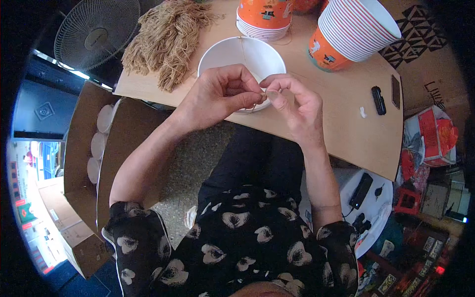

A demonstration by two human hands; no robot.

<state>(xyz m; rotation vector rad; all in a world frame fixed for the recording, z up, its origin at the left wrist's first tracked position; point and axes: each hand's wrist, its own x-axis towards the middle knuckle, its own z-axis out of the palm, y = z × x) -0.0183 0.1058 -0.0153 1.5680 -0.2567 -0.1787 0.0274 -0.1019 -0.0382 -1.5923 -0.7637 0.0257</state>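
Both hands are pinching a thin tan string (261, 95) over the near rim of a white bowl (241, 62), which is sitting close to the near edge of the tabletop (346, 114). The left hand (217, 96) is closing thumb & forefinger narrow on the string; the right hand (292, 101) is doing the same just beside it, fingertips nearly touching. A strand is running up across the bowl toward the far edge. Judging by that, the knotting or tying step looks to be in hand, approx midway; the next move is probably calling for a steady pull w/ both pinches kept tight so the fine string isn't slipping

A heap of tan string (166, 39) is lying at the far left corner. Two stacks of orange-and-white printed cups (264, 17) & (354, 32) are standing at the far edge, the right one tilting. A small black object (378, 100) is resting near the right edge. Off the tabletop, brown cartons (86, 148) are standing at left, one holding white round lids, & a red-and-white package (435, 136) is lying at right
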